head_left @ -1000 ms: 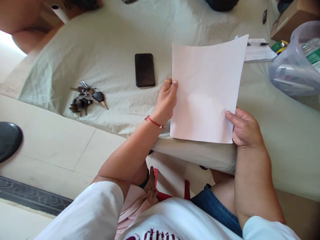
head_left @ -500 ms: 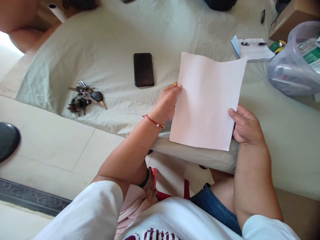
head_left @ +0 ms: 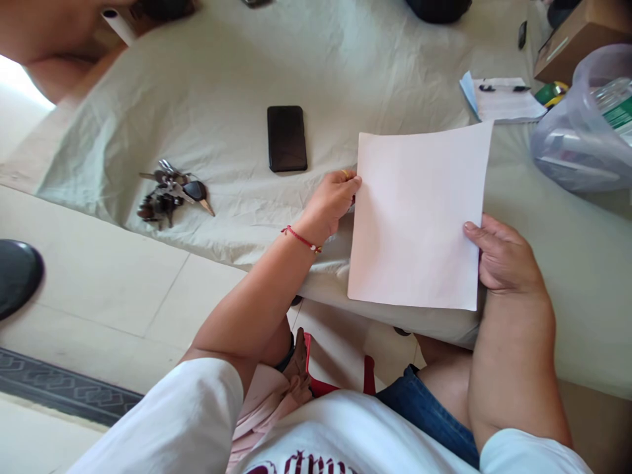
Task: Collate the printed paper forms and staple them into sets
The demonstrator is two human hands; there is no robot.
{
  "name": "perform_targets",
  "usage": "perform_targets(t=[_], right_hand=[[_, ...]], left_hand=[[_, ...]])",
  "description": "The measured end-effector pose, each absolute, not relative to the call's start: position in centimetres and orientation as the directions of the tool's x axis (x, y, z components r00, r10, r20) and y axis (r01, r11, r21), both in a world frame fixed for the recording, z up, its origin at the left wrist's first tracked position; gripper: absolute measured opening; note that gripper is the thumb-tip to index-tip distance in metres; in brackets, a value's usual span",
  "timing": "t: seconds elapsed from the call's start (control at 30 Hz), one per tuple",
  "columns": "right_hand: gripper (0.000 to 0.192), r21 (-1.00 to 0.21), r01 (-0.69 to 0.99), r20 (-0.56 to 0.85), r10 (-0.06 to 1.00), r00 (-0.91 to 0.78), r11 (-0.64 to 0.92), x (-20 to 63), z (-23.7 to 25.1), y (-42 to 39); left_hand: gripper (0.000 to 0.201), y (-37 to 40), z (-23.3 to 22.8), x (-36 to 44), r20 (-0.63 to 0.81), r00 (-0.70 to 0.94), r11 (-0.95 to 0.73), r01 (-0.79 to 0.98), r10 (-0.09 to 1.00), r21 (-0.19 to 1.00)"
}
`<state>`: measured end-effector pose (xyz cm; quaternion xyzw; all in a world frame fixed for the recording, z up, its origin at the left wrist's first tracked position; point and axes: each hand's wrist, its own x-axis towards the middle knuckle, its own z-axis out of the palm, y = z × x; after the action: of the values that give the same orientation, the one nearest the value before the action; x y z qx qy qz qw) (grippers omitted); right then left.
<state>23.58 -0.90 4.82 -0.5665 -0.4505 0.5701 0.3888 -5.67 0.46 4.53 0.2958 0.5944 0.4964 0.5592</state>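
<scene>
A blank white sheet of paper (head_left: 417, 220) is held up between both hands, above the near edge of the cloth-covered table. My left hand (head_left: 336, 201) pinches its left edge, with the thumb near the upper part. On the opposite side my right hand (head_left: 508, 253) grips the right edge lower down, thumb on top and fingers behind, partly hidden. Left of the paper a black phone (head_left: 287, 139) lies flat on the cloth. Further left rests a bunch of keys (head_left: 175, 194).
A pale green cloth (head_left: 212, 99) covers the table. At the right stand a translucent plastic bin (head_left: 557, 155) and a cardboard box (head_left: 577, 43). A pad of paper (head_left: 511, 102) with a pen lies beside a green tape measure (head_left: 550, 94). Another person's arm (head_left: 64, 39) shows at upper left.
The paper has turned slightly and shifted right and toward me, and its top edge looks straighter. My right hand has moved a little right with it.
</scene>
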Motion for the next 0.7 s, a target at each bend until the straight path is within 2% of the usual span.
perform_targets(t=[0.1, 0.27, 0.43, 0.7], right_hand=[[0.051, -0.939, 0.086, -0.339, 0.939, -0.055, -0.334, 24.7, 4.6, -1.4], [0.052, -0.901, 0.139, -0.425, 0.901, -0.085, -0.412, 27.0, 4.2, -2.6], [0.048, -0.845, 0.251, -0.507, 0.856, -0.1, -0.472, 28.7, 3.9, -2.8], [0.061, -0.953, 0.087, -0.28, 0.953, 0.111, -0.29, 26.6, 2.6, -1.4]], left_hand=[[0.028, 0.5, 4.7, -6.0, -0.361, -0.185, 0.336, -0.155, 0.914, 0.929], [0.033, 0.4, 5.1, -6.0, -0.379, -0.152, 0.349, -0.191, 0.913, 0.917], [0.038, 0.0, 5.4, -5.7, -0.428, -0.032, 0.413, -0.212, 0.903, 0.886], [0.043, -1.1, 5.0, -4.0, -0.543, 0.203, 0.578, -0.208, 0.815, 0.789]])
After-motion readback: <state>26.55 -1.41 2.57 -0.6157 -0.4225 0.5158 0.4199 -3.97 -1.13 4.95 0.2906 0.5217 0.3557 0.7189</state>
